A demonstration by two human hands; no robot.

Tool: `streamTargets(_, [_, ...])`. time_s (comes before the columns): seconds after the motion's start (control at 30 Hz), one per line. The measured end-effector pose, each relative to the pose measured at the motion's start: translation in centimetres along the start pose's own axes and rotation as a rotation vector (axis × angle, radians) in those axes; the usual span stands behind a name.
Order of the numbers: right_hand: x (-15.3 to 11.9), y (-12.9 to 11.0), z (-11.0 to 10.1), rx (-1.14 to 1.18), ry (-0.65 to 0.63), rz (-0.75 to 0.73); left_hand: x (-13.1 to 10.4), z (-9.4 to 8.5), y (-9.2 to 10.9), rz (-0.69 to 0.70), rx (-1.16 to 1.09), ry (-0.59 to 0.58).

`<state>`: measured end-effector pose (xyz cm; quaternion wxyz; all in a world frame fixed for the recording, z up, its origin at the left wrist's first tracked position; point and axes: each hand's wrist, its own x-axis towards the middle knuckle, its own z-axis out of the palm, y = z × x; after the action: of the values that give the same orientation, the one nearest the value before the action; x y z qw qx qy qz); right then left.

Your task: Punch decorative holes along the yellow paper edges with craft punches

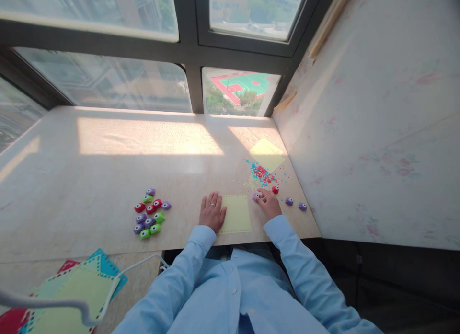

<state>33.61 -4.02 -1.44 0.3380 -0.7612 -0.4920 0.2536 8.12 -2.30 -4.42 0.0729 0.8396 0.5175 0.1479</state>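
My left hand [212, 212] lies flat, fingers stretched, at the left edge of a pale yellow sheet of paper [236, 213]. Small punched holes run along the sheet's top, right and bottom edges. To the right of the sheet, my right hand [270, 204] has its fingers closed on a small purple craft punch [256, 195], whose body is partly hidden. Just beyond that hand sits a red craft punch [275, 189]. Two more purple punches, a nearer one [289, 201] and one farther right [302, 206], rest by the wall.
Red and blue paper bits [263, 175] are scattered by another yellow sheet [268, 154]. Several coloured punches [150, 208] are grouped on the left. Punched coloured sheets [72, 295] lie at lower left under a white cable [108, 295]. A papered wall [377, 132] bounds the right side.
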Motion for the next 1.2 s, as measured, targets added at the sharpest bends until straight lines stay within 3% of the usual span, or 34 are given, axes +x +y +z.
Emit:
streamTargets(0.4, [0.9, 1.3, -0.4, 0.315, 0.181, 0.078, 0.1, 0.1, -0.1, 0.005, 0.015, 0.036])
streamTargets(0.67, [0.3, 1.7, 1.3, 0.609, 0.123, 0.157, 0.2, 0.0, -0.2, 0.01, 0.016, 0.057])
streamTargets(0.9, [1.4, 1.0, 1.6, 0.76, 0.283, 0.116, 0.3, 0.1, -0.3, 0.0, 0.006, 0.02])
streamTargets(1.2, [-2.7, 2.0, 1.5, 0.904, 0.293, 0.232, 0.1, 0.4, -0.5, 0.017, -0.021, 0.038])
